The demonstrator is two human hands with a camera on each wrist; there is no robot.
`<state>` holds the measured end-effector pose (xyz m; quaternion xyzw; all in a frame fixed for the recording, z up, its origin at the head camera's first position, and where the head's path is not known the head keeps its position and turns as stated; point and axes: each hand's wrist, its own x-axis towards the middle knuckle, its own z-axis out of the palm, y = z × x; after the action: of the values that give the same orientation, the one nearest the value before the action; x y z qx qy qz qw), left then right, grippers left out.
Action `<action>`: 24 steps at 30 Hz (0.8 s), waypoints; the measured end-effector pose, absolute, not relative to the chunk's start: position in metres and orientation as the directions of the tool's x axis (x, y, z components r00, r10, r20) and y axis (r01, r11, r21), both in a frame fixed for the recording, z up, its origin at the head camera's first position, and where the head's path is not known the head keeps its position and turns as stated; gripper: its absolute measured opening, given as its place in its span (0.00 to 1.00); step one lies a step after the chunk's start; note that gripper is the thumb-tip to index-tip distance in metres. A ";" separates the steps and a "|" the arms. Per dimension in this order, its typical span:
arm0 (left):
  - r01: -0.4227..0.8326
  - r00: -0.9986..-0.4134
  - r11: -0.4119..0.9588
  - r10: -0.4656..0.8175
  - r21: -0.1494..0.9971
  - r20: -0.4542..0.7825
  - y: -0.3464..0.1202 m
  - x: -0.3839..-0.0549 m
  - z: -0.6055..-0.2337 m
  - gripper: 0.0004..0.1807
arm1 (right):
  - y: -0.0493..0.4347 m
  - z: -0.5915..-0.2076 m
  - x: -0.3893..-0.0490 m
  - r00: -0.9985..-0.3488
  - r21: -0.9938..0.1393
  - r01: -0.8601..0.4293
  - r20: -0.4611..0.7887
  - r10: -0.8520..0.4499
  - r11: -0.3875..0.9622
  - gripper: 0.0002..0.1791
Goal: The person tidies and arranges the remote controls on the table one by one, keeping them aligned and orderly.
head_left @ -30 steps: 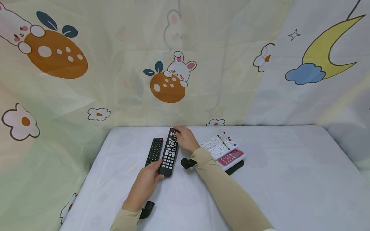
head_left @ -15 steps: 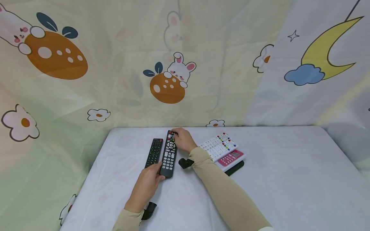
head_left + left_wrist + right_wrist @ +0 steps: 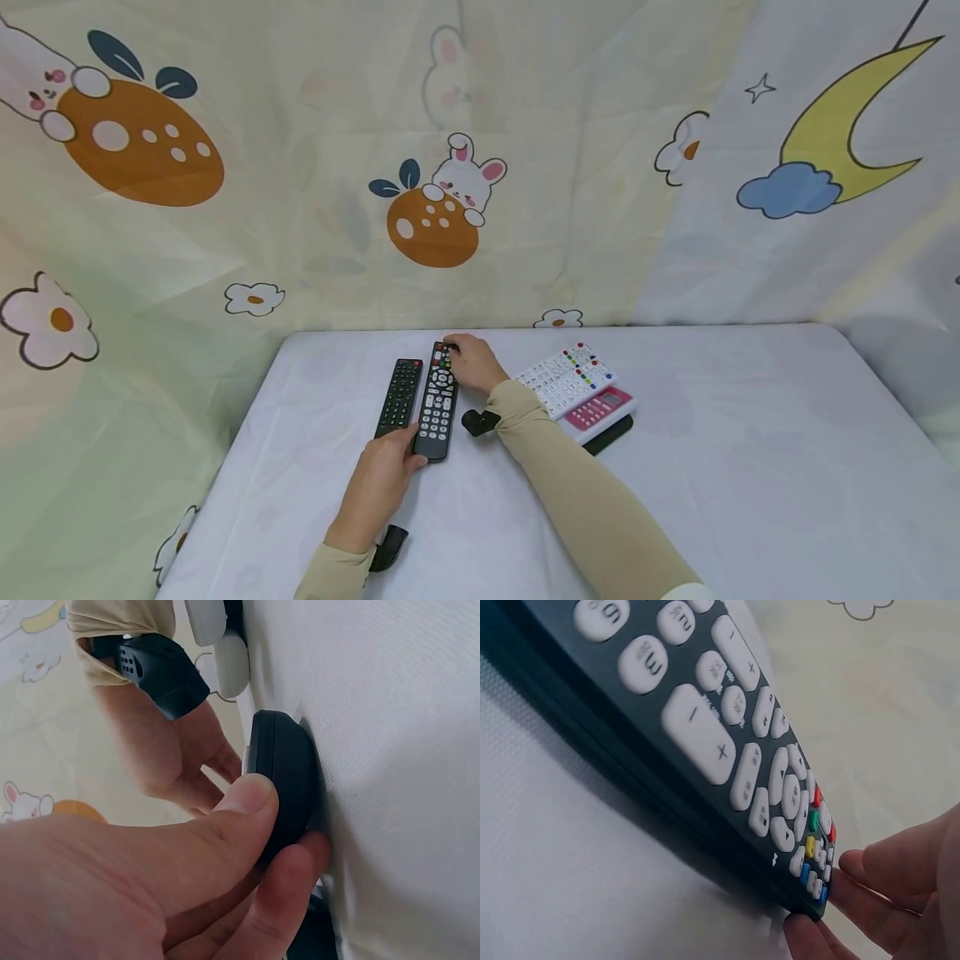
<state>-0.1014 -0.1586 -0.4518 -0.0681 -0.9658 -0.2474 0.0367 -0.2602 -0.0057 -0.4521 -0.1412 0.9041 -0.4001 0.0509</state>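
A long black remote control (image 3: 437, 404) with white buttons and a few coloured ones lies between both hands. My left hand (image 3: 375, 483) pinches its near end, the thumb on the upper edge and fingers beneath in the left wrist view. At the far end, my right hand (image 3: 477, 364) holds the top right corner; in the right wrist view its thumb and fingers (image 3: 877, 907) meet that end. The remote sits close over the white cloth. Just left of it is a second black remote (image 3: 400, 396), thinner, with small buttons, its near end partly hidden by the left hand.
Right of the right forearm, a white remote with many buttons (image 3: 567, 379), a pink-faced white remote (image 3: 600, 410) and a black one (image 3: 611, 435) lie side by side, partly covered by the sleeve. A printed curtain (image 3: 315, 208) hangs behind the table (image 3: 750, 458).
The long black remote's far end has come slightly nearer and to the left, beside the thinner remote. My right hand moved with it; the left hand kept its grip, barely shifting.
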 end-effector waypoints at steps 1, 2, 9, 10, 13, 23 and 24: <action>0.144 -0.989 0.869 0.111 0.473 0.098 -0.158 -0.101 -0.451 0.28 | -0.006 -0.453 -0.260 -0.954 -0.739 -0.217 0.021 -0.300 0.638 0.21; 0.139 -0.990 0.870 0.108 0.472 0.093 -0.158 -0.101 -0.451 0.27 | -0.006 -0.453 -0.261 -0.953 -0.741 -0.219 0.023 -0.303 0.634 0.21; 0.109 -0.994 0.879 0.084 0.464 0.075 -0.156 -0.101 -0.450 0.27 | -0.005 -0.457 -0.263 -0.950 -0.746 -0.229 0.030 -0.311 0.626 0.21; 0.105 -0.994 0.880 0.079 0.463 0.076 -0.156 -0.101 -0.450 0.27 | -0.005 -0.456 -0.262 -0.949 -0.748 -0.226 0.026 -0.313 0.624 0.21; 0.091 -0.995 0.883 0.061 0.460 0.080 -0.155 -0.100 -0.448 0.25 | -0.006 -0.456 -0.261 -0.947 -0.749 -0.223 0.016 -0.320 0.624 0.21; 0.079 -0.992 0.898 0.030 0.433 0.120 -0.155 -0.096 -0.448 0.19 | -0.009 -0.456 -0.257 -0.942 -0.747 -0.242 0.028 -0.334 0.620 0.20; 0.076 -0.993 0.899 0.028 0.431 0.117 -0.155 -0.096 -0.447 0.19 | -0.009 -0.456 -0.256 -0.941 -0.748 -0.246 0.033 -0.336 0.616 0.20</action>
<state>-0.0956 -0.1548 -0.4469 -0.0268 -0.9730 -0.2228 0.0541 -0.2564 -0.0090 -0.4561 -0.1620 0.8973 -0.4069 0.0553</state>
